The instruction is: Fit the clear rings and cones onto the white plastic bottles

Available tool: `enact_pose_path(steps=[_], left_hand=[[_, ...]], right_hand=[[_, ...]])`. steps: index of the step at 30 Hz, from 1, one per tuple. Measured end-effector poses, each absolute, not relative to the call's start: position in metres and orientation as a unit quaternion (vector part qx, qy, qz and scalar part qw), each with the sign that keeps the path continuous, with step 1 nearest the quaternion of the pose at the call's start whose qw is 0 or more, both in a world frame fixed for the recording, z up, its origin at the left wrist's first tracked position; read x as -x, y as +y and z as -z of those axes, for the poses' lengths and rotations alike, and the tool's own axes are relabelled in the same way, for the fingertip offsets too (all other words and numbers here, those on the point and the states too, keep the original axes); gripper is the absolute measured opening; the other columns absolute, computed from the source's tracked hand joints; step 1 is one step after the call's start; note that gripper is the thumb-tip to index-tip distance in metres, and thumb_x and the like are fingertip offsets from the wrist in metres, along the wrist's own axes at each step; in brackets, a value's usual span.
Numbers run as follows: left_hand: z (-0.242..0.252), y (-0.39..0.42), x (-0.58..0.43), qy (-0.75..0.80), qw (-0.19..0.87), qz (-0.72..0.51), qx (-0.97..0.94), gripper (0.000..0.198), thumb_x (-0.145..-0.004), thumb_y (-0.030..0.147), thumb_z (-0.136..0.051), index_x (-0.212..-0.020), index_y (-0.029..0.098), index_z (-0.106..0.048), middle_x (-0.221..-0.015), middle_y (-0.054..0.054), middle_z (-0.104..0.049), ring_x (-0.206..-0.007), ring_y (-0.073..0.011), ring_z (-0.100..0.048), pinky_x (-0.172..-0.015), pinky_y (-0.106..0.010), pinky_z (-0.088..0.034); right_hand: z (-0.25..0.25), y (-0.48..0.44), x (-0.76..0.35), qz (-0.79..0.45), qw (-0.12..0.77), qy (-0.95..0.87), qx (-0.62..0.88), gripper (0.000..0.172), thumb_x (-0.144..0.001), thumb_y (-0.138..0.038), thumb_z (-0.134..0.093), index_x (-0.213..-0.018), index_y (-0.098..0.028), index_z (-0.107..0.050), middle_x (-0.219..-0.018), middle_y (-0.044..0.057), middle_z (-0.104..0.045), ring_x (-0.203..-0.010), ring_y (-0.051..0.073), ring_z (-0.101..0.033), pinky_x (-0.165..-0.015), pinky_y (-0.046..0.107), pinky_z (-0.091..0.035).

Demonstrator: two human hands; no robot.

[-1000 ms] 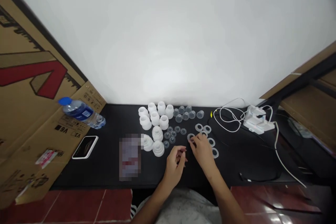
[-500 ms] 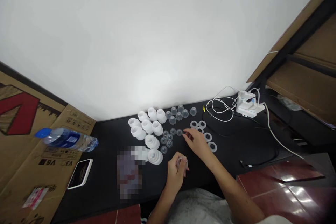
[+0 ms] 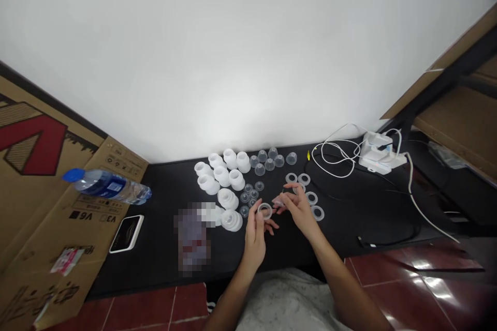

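My left hand [image 3: 255,232] pinches a translucent ring [image 3: 265,211] with a round opening, held upright above the black table. Just right of it, my right hand [image 3: 297,207] has its thumb and finger closed on a small clear nipple [image 3: 278,200], partly hidden by the fingers. Several more clear nipples [image 3: 244,197] lie left of the hands. Beyond them stand clear dome caps [image 3: 260,169]. White, wide-necked plastic pieces [image 3: 221,176] are grouped at the left, and flat translucent rings [image 3: 318,212] lie beside my right hand.
At left, a water bottle [image 3: 106,185] lies near a cardboard box [image 3: 50,207], with a phone [image 3: 126,234] close by. White cables [image 3: 341,160] and a white power strip [image 3: 378,152] are at the right. A white wall [image 3: 240,51] rises behind the table [image 3: 163,274].
My right hand has picked up a nipple from the group and drawn near my left hand. My left hand has risen and turned the ring upright. The camera view has shifted slightly.
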State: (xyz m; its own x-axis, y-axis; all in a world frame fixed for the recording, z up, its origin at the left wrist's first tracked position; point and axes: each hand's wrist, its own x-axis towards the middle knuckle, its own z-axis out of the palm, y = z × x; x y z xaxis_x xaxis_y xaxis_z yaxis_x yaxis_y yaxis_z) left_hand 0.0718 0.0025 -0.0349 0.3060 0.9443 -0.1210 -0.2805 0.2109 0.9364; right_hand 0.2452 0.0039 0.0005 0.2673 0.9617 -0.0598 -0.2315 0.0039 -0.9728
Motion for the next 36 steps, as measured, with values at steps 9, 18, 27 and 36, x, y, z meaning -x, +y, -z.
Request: enact_pose_path(steps=[9, 18, 27, 36], left_hand=[[0.026, 0.003, -0.071, 0.411, 0.650, -0.453, -0.451, 0.049, -0.108, 0.060, -0.063, -0.138, 0.022, -0.053, -0.122, -0.015, -0.081, -0.089, -0.0220, -0.082, -0.075, -0.033, -0.067], [0.026, 0.005, -0.072, 0.403, 0.662, -0.453, -0.441, 0.054, -0.104, 0.057, -0.072, -0.141, 0.023, -0.055, -0.130, -0.017, -0.081, -0.109, -0.0284, -0.084, -0.086, -0.039, -0.070], [0.024, 0.005, -0.071, 0.402, 0.663, -0.447, -0.446, 0.056, -0.102, 0.061, -0.073, -0.139, 0.022, -0.061, -0.127, -0.014, -0.083, -0.115, -0.0280, -0.082, -0.101, -0.041, -0.067], [0.023, 0.006, -0.069, 0.384, 0.689, -0.434, -0.435, 0.054, -0.100, 0.062, -0.074, -0.133, 0.021, -0.065, -0.128, -0.015, -0.082, -0.114, -0.0297, -0.082, -0.099, -0.042, -0.067]], right_hand=[[-0.021, -0.028, -0.240, -0.608, 0.580, -0.255, 0.479, 0.050, -0.084, -0.055, -0.094, -0.115, -0.023, -0.071, -0.105, 0.007, -0.082, -0.081, 0.021, -0.080, -0.066, 0.033, -0.070], [-0.015, -0.037, -0.243, -0.557, 0.516, -0.396, 0.516, 0.040, -0.098, -0.056, -0.080, -0.121, -0.023, -0.077, -0.098, 0.006, -0.079, -0.079, 0.021, -0.078, -0.067, 0.033, -0.066], [-0.001, -0.038, -0.229, -0.254, 0.447, -0.567, 0.643, 0.048, -0.102, -0.038, -0.074, -0.149, -0.028, -0.066, -0.109, 0.008, -0.073, -0.083, 0.023, -0.069, -0.074, 0.038, -0.065], [-0.008, -0.031, -0.224, -0.163, 0.415, -0.617, 0.649, 0.022, -0.100, -0.022, -0.072, -0.121, -0.028, -0.072, -0.119, 0.012, -0.071, -0.112, 0.032, -0.070, -0.094, 0.048, -0.064]])
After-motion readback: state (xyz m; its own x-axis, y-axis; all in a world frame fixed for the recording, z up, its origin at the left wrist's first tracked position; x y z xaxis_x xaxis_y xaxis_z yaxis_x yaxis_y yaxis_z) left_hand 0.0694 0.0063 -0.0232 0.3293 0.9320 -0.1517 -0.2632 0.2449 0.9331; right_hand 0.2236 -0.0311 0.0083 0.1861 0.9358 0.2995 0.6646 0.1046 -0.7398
